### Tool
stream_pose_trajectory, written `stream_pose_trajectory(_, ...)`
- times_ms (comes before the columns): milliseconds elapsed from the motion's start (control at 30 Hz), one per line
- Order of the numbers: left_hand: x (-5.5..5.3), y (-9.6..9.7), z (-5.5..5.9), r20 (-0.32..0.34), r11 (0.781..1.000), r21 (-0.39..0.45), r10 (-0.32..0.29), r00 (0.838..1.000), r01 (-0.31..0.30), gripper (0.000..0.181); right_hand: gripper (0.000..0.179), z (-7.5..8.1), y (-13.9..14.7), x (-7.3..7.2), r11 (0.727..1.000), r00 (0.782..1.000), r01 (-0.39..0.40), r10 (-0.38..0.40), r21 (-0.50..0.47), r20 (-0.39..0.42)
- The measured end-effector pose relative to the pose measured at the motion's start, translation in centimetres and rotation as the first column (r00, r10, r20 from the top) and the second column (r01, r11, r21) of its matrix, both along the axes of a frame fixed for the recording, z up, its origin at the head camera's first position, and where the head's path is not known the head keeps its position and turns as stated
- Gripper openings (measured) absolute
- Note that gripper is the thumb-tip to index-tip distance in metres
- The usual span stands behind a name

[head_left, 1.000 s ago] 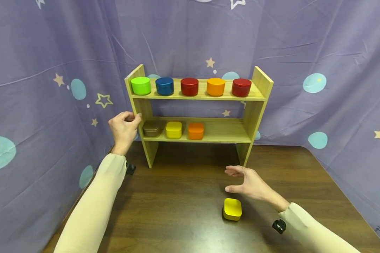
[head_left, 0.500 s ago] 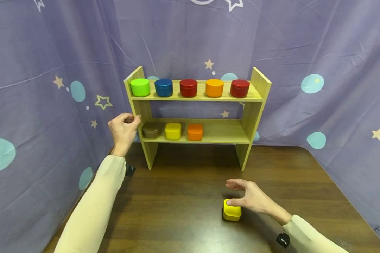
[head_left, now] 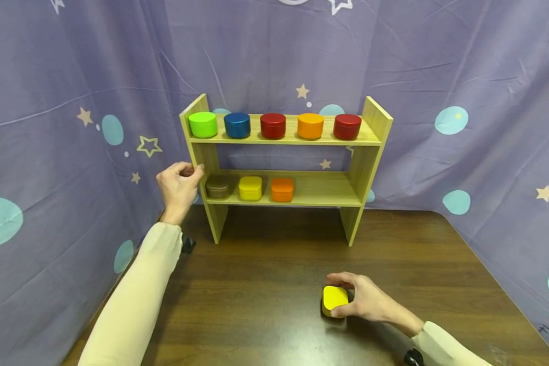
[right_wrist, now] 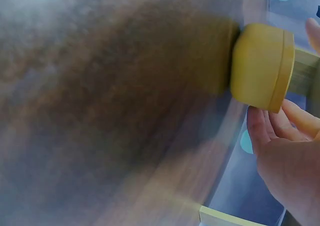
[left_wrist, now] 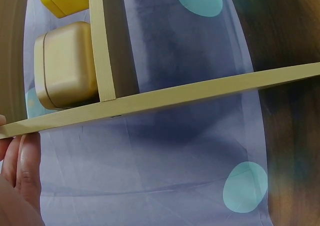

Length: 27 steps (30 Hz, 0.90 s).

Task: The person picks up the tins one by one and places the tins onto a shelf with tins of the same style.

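My left hand (head_left: 176, 188) pinches the front edge of the left side panel of a two-tier wooden shelf (head_left: 274, 143); in the left wrist view its fingers (left_wrist: 29, 166) lie against the panel edge. On the table in front, my right hand (head_left: 370, 300) is around a yellow rounded-square tin (head_left: 334, 296). Its fingers are at the far side and its thumb overlaps the near corner. In the right wrist view fingertips touch the side of the tin (right_wrist: 260, 66), while the thumb (right_wrist: 314, 33) shows a gap from the lid.
The upper tier holds several round tins: green (head_left: 203, 125), blue (head_left: 237, 126), orange (head_left: 310, 127) and two red ones. Below sit a brown tin (head_left: 217, 187), a yellow tin (head_left: 250, 189) and an orange tin (head_left: 282, 190). A purple curtain (head_left: 265, 51) hangs behind the brown table (head_left: 256, 274).
My right hand has come down toward me, from beyond the yellow tin to around it. The left hand keeps its hold on the shelf panel. The tins have not moved.
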<state>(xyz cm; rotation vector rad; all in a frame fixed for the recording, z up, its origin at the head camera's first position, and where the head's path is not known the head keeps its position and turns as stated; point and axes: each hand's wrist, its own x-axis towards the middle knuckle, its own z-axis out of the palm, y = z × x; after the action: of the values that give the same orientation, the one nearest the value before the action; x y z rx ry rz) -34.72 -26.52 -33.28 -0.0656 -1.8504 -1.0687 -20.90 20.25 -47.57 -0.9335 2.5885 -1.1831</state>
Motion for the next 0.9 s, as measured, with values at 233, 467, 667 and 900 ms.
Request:
stream_pose_trajectory(233,0.19,0.14,-0.02,0.024,1.000,0.004,0.001,1.000,-0.001,0.020,0.067,-0.46,0.06,0.29,1.000,1.000,-0.004,0.004,-0.001,0.011)
stream_pose_trajectory(467,0.11,0.11,0.07,0.006,1.000,-0.001,0.004,1.000,-0.004,0.019,0.069,-0.75,0.12,0.32,1.000,1.000,-0.020,0.020,-0.008,-0.023)
stream_pose_trajectory(667,0.16,0.14,0.23,0.004,1.000,-0.002,0.001,1.000,-0.001,0.020,0.066,-1.11,0.14,0.16,1.000,0.999,-0.019,0.019,-0.005,-0.049)
stream_pose_trajectory(900,0.40,0.26,0.23,0.017,1.000,0.009,-0.007,1.000,0.006,0.021,0.060,-0.82,-0.10,0.08,1.000,0.998,-0.011,0.009,-0.019,-0.064)
